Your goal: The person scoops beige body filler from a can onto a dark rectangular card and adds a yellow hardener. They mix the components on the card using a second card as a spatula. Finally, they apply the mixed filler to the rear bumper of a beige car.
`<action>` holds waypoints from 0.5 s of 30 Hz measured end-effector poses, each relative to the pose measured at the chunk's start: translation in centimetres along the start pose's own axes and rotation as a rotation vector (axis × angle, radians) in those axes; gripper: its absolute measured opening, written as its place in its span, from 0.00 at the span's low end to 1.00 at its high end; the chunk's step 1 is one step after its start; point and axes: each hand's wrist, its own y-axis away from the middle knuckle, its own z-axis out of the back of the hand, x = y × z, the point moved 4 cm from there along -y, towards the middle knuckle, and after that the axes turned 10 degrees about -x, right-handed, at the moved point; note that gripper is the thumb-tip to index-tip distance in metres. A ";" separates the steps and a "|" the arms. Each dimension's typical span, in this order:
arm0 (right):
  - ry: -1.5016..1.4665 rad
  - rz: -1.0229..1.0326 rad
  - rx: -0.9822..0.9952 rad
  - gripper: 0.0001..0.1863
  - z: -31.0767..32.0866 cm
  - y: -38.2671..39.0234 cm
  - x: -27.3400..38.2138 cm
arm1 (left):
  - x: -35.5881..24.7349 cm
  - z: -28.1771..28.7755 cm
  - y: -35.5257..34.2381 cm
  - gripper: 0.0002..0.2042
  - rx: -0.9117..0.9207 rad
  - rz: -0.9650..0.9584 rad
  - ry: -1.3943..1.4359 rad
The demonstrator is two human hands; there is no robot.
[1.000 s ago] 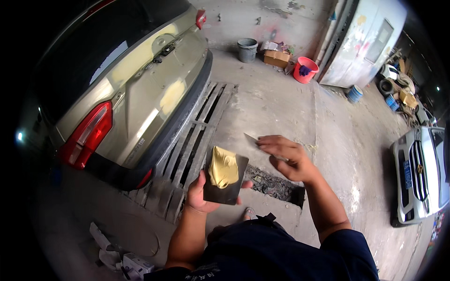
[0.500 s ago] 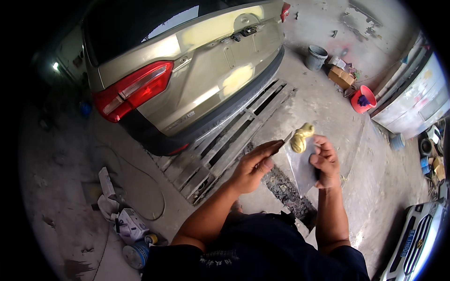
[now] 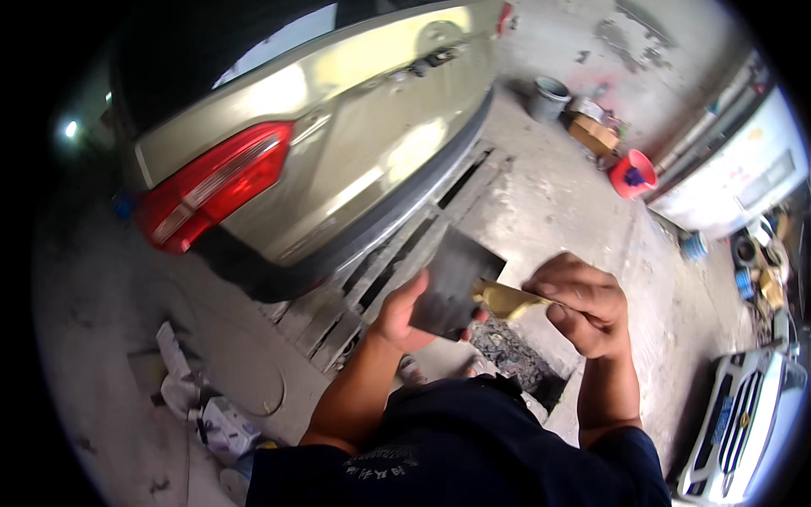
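Observation:
My left hand (image 3: 402, 318) is closed on the edge of a dark, flat rectangular plate (image 3: 452, 286), which is tilted with its broad face showing. My right hand (image 3: 587, 302) pinches a thin putty spreader, seen nearly edge-on and largely covered. Yellow-gold putty (image 3: 511, 302) coats the spreader's blade, and its far end meets or overlaps the plate's right side; contact is hard to tell. Ahead on the left stands a gold car (image 3: 338, 182), its tailgate marked with pale yellow patches (image 3: 416, 145) and its red tail light (image 3: 220, 182) facing me.
Slatted wooden pallets (image 3: 405, 245) lie beneath the car's bumper. A grey bucket (image 3: 549, 100), a cardboard box (image 3: 593, 133) and a red bucket (image 3: 634, 174) stand by the far wall. White car front (image 3: 735, 427) at lower right; assorted containers (image 3: 226, 427) at lower left.
The left hand's plate has turned from edge-on to face-up. The right hand's spreader has tilted from broad face to nearly edge-on, its putty now beside the plate. My view has shifted slightly.

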 end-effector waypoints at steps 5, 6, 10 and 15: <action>0.089 0.128 0.183 0.18 0.8 -1.5 -0.5 | 1.6 -0.9 -1.5 0.34 0.252 0.072 0.097; 0.060 0.098 0.167 0.19 1.0 -0.9 -1.1 | 1.9 -1.1 -1.9 0.35 0.254 0.074 0.092; 0.111 0.088 0.183 0.23 2.9 -0.2 -2.5 | 2.4 -1.8 -3.1 0.35 0.211 0.066 0.040; 0.403 0.005 0.160 0.28 5.8 1.2 -4.8 | 4.0 -1.9 -4.5 0.35 0.121 0.090 0.045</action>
